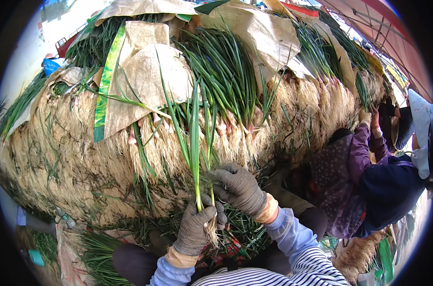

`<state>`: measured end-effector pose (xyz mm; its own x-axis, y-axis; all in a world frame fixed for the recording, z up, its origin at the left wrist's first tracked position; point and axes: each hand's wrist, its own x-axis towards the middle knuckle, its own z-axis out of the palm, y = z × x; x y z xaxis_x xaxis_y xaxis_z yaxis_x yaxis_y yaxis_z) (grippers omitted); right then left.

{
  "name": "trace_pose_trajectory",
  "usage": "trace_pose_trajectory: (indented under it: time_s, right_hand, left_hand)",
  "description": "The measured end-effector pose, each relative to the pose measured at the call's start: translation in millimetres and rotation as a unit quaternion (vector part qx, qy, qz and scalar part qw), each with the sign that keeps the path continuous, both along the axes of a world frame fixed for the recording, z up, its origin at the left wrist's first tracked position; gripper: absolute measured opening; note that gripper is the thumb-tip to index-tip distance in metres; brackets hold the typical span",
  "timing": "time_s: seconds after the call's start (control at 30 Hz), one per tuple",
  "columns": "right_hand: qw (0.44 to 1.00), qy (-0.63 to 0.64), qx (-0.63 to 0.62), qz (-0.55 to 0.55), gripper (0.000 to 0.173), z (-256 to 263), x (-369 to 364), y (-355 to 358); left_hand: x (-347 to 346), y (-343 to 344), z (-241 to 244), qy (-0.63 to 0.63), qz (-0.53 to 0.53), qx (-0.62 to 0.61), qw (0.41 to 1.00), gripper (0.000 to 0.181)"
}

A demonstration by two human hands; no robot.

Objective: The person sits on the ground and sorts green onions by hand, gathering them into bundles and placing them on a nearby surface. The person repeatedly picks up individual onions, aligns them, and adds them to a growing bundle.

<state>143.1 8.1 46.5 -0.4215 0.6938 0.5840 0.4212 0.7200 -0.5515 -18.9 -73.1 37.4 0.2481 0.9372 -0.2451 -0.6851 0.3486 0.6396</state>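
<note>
My left hand [198,225], in a grey-brown glove, is closed around the lower stems of a few green garlic plants [195,150]. Their pale roots hang out below the fist, and the leaves point up. Beside the stems, just above that grip, is my right hand [234,184] in a matching glove; its curled fingers are at a stem, but whether they pinch it cannot be made out. Behind both hands rises a long heap of garlic plants [227,82] with roots [159,153] facing me. One loose plant [141,104] lies across a woven sack [145,71].
More woven sacks [256,32] cover the heap's top. At the right sits a person in purple sleeves [361,146], hands at the heap, with another person beyond. Leaves [102,257] lie at lower left, near a plastic bottle [67,217]. A red canopy [391,32] hangs at upper right.
</note>
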Motion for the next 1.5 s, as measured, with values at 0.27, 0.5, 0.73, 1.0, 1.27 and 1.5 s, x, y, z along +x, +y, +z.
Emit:
trace_pose_trajectory:
  time_s: [0.27, 0.5, 0.73, 1.0, 1.27, 1.5]
  right_hand:
    - [0.973, 0.091, -0.001, -0.211, 0.007, -6, 19, 8]
    - [0.999, 0.014, 0.046, 0.005, 0.026, 27, 23, -4]
    - [0.985, -0.124, 0.111, -0.043, 0.019, 12, 5, 5]
    - [0.925, 0.243, -0.292, 0.029, 0.032, 20, 28, 18]
    - [0.993, 0.043, -0.095, -0.052, 0.013, 9, 10, -10]
    - [0.944, 0.026, 0.058, -0.324, 0.024, 26, 22, 45]
  left_hand:
    - [-5, -2, 4, 0.071, 0.004, 0.025, 0.997, 0.02]
    - [-2, 2, 3, 0.179, 0.051, 0.018, 0.982, 0.016]
    - [-2, -1, 8, 0.176, 0.039, 0.033, 0.983, 0.016]
    - [-7, 9, -2, -0.002, 0.089, 0.045, 0.995, 0.037]
    - [-1, 28, -8, 0.054, 0.093, 0.09, 0.99, 0.023]
    - [7, 26, -17, 0.046, 0.067, 0.084, 0.993, 0.02]
